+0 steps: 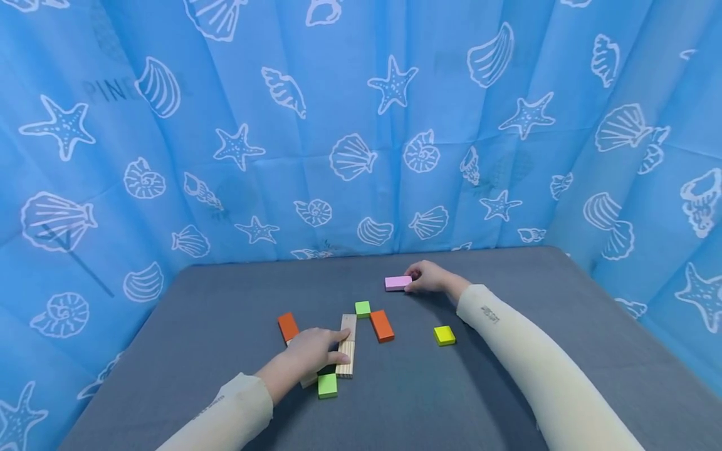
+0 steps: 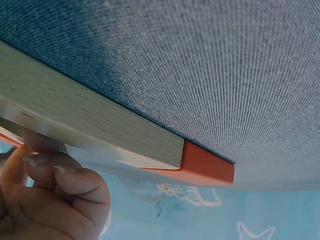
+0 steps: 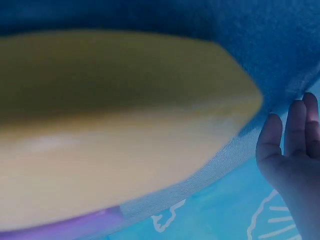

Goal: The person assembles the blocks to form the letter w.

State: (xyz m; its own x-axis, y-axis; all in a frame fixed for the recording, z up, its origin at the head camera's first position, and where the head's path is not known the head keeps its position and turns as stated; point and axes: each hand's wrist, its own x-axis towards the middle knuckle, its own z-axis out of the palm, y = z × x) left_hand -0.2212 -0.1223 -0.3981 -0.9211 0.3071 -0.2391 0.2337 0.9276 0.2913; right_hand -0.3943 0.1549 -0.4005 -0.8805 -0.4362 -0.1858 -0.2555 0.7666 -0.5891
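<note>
Far back on the table, my right hand (image 1: 431,277) pinches the right end of a pink block (image 1: 397,284) between thumb and fingers. My left hand (image 1: 309,352) reaches over a slanted wooden block (image 2: 95,107), with thumb and index finger spread against two plain wooden blocks (image 1: 346,357) laid end to end. An orange block (image 1: 288,327) touches the slanted block's far end. A green block (image 1: 327,386) lies by the near end of the wooden ones. The left hand hides most of the slanted block in the head view.
Right of the wooden row are another green block (image 1: 363,309) and a second orange block (image 1: 382,326), corners close together. A yellow block (image 1: 444,336) lies near the right forearm. Behind the grey table (image 1: 485,401) hangs a blue curtain (image 1: 338,113) with shell prints.
</note>
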